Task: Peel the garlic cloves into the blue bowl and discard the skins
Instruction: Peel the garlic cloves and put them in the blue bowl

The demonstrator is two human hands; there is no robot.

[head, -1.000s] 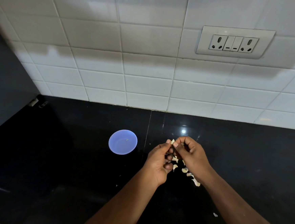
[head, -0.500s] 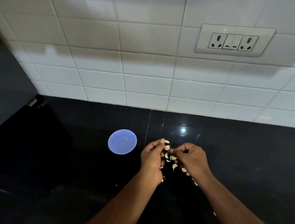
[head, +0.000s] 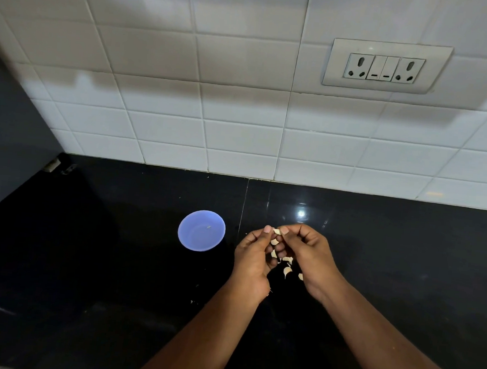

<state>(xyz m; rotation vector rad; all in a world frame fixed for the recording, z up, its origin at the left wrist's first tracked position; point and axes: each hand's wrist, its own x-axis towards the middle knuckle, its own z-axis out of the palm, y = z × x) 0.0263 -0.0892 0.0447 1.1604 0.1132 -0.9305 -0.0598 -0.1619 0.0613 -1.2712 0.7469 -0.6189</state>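
White tiles back a glossy black desk (head: 112,276), with a double socket plate (head: 387,67) high on the wall and a dark cabinet side at the left edge. Both hands meet over the desk: the left hand (head: 252,258) and the right hand (head: 308,255) each have a grip pinched on one garlic clove (head: 276,231) held between their fingertips. Loose garlic pieces (head: 287,270) lie on the desk just below the hands — whether skins or whole cloves is hard to tell. The blue bowl (head: 201,230) sits near the left hand, apart from it, holding only a small fleck. To do this step well, I would judge it best to steady the clove with one hand, nick the skin with a thumbnail of the other and strip it lengthwise — keeping flakes over the existing pile, away from the bowl. A bright reflection shines on the desk behind the hands.
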